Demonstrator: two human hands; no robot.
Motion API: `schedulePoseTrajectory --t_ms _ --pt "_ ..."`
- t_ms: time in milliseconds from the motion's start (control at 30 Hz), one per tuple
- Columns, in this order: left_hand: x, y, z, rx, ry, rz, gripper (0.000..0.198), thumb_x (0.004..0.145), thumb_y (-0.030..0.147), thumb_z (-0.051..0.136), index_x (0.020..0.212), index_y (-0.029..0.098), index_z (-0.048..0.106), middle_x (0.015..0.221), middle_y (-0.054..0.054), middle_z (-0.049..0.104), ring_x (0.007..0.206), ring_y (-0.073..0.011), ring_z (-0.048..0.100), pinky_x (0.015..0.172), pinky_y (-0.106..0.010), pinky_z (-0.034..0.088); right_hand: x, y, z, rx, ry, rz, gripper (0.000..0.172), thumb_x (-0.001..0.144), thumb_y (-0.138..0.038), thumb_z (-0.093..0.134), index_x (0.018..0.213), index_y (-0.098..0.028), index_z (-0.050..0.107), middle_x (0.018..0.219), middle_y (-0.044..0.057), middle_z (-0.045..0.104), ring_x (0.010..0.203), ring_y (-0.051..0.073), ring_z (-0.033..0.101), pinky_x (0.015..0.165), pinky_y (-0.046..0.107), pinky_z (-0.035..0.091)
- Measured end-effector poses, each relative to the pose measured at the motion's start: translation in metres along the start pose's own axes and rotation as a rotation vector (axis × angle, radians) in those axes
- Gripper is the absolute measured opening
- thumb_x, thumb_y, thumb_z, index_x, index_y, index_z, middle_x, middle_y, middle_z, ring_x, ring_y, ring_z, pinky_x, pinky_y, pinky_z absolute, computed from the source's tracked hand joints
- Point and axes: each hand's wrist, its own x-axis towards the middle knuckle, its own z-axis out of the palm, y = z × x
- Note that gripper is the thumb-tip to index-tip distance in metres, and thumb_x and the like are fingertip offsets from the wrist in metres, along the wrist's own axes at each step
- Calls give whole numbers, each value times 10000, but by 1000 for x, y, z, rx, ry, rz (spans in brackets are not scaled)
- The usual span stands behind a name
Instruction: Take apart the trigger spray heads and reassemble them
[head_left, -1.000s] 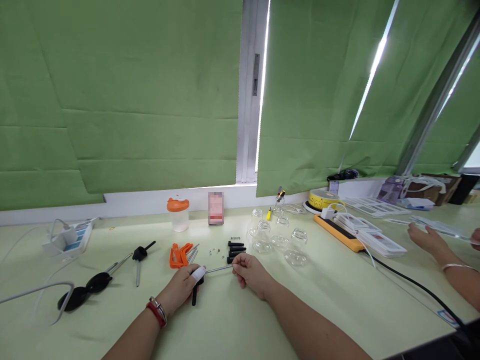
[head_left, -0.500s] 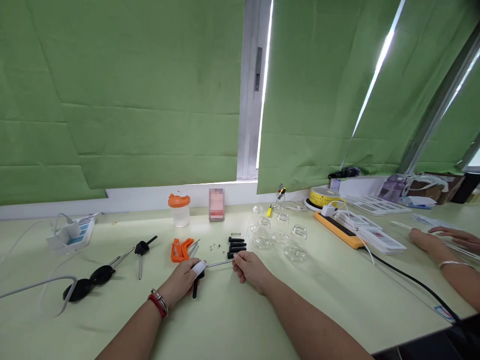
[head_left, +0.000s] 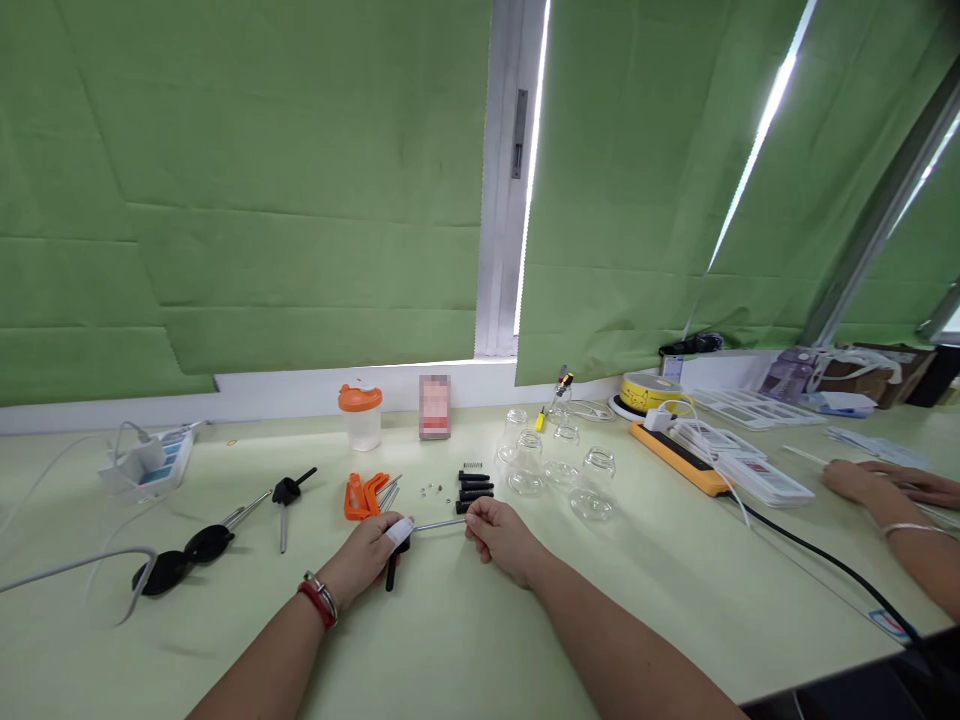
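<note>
My left hand (head_left: 367, 553), a white bandage on one finger and a red band at the wrist, is closed around a black handle (head_left: 391, 576) from which a thin metal rod (head_left: 439, 523) runs to the right. My right hand (head_left: 501, 534) pinches the rod's far end with its fingers closed. Both hands rest low over the pale green table (head_left: 465, 640). Just beyond them lie several small black plastic caps (head_left: 474, 490), a few tiny metal bits (head_left: 430, 490) and an orange clamp part (head_left: 361, 496) with metal rods.
Several clear glass jars (head_left: 559, 465) stand right of the caps. An orange-lidded cup (head_left: 360, 417) sits by the wall. Black-handled tools (head_left: 217, 530), a power strip (head_left: 146, 462) and cables lie left. A yellow tray (head_left: 675, 455), white cards, a black cable and another person's hands (head_left: 889, 485) are right.
My hands hold the same grip on the rod. The other person's hands at the right have drawn closer together on the table. The view has drifted slightly.
</note>
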Motion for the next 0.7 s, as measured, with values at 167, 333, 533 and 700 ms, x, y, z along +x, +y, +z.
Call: schedulePoseTrajectory --t_ms 167,333,533,700 --pt "-2 3 0 6 2 -14 383 771 569 432 736 195 507 595 3 480 452 -123 393 445 -246 314 -2 -2 1 -26 5 4 294 773 -463 529 719 -177 485 683 -15 528 499 64 413 446 202 381" --pt "-3 6 1 6 -9 -15 378 780 565 433 727 195 489 594 9 475 466 -118 385 437 -232 297 -2 -4 1 -37 7 15 319 783 -481 508 710 -172 493 673 -13 523 500 67 417 446 206 381" --pt "-5 9 1 -12 -19 -2 373 796 556 431 713 195 472 602 10 474 471 -109 371 437 -229 295 -3 -3 1 4 -9 1 271 760 -447 549 832 -195 482 688 -27 519 500 68 420 441 202 381" --pt "-6 9 0 -9 -15 10 383 787 563 440 693 193 468 610 9 474 470 -108 382 440 -232 311 -2 -1 0 11 -31 -7 233 746 -404 565 816 -200 477 703 -27 527 503 65 419 444 199 372"
